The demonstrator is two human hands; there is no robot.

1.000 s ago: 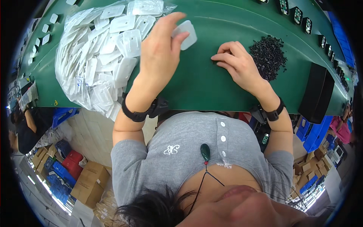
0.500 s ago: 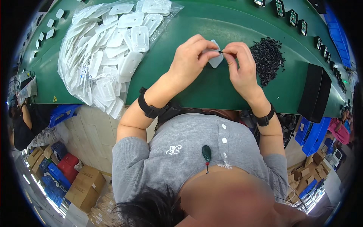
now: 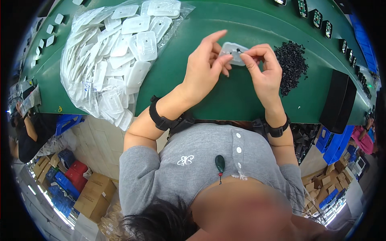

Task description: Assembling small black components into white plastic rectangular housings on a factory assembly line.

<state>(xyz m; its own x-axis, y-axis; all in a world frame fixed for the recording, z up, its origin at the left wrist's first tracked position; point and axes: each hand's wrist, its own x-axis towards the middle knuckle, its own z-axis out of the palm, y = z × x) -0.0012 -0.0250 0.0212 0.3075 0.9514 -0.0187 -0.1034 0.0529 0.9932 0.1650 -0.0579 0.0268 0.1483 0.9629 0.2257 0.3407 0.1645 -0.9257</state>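
A translucent white plastic cover [image 3: 227, 47] with rounded corners is held up over the green table. My left hand [image 3: 204, 69] grips its left end between thumb and curled fingers, the index finger stretched out above. On the cover's right side, my right hand [image 3: 263, 64] pinches a small black part [image 3: 239, 50] between thumb and forefinger, against the cover's face. How far the part sits in the cover is too small to tell. Right of my right hand lies a heap of small black parts [image 3: 290, 66].
A clear bag of many white covers [image 3: 108, 60] lies at the left. At the right stands a black box [image 3: 338, 100]. Housings with circuit boards [image 3: 317, 18] line the far right of the green table [image 3: 173, 76]; several single covers [image 3: 59, 18] lie far left. Blue crates [image 3: 335, 142] stand below.
The cover has turned from upright to lying crosswise and more of it shows. My left index finger has lifted off and straightened. My right hand has shifted slightly right and down.
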